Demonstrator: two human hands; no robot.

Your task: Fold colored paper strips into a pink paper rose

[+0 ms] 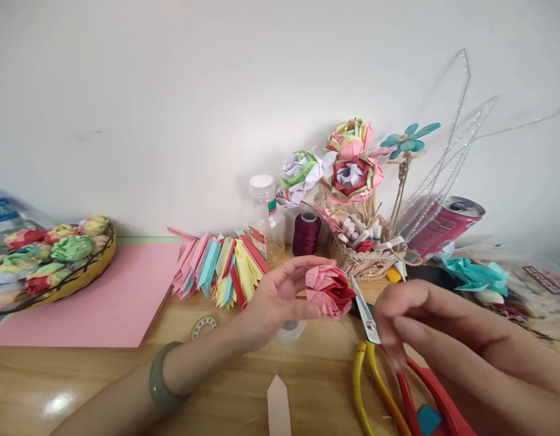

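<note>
My left hand, with a ring on one finger, is closed around the base of a pink and red folded-paper flower. The flower's layered petals point to the right. To its right, my right hand is raised with thumb and fingertips pressed together in a pinch; whatever lies between them is too small or hidden to make out. Below and between the hands, metal scissor blades lie near yellow handles and red handles, partly covered by my right hand. A pale pointed paper strip lies in front.
Folded paper strips fan out behind my left hand, beside pink sheets and a basket of paper flowers. Along the wall stand a clear bottle, a maroon thread spool, a small flower basket and a tilted pink can.
</note>
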